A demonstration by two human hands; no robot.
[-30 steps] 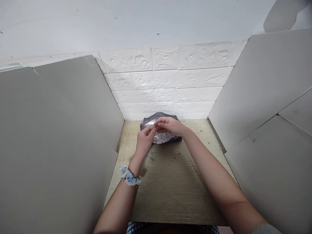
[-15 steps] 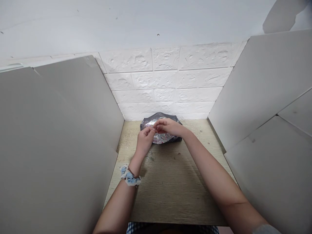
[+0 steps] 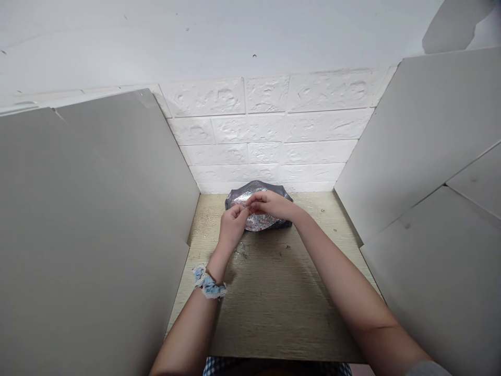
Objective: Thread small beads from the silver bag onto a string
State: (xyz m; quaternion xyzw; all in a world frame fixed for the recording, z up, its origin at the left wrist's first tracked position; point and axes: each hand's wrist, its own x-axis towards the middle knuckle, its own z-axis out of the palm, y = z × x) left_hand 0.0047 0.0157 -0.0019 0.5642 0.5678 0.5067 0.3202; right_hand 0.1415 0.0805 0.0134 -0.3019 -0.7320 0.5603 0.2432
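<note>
Both my hands meet above a dark silvery plastic bag (image 3: 256, 189) near the back of the table. The bag's mouth gapes toward me, and many small pinkish and whitish pieces (image 3: 260, 223) show inside. My left hand (image 3: 232, 224) is closed in a pinch, thumb against forefinger. My right hand (image 3: 271, 203) reaches in from the right, its fingertips also pinched and touching the left ones. Whatever sits between the fingertips is too small to make out. A blue scrunchie with white lace (image 3: 210, 282) is around my left wrist.
Thin clear strands (image 3: 241, 251) lie on the wooden table (image 3: 282, 308) below my left hand, with small dark bits (image 3: 287, 246) to their right. Grey panels stand at the left (image 3: 117, 209) and right (image 3: 415, 151). A white brick-patterned wall (image 3: 264, 128) closes the back.
Almost nothing differs. Both hands keep their place over the bag, with only a very slight shift of the fingertips.
</note>
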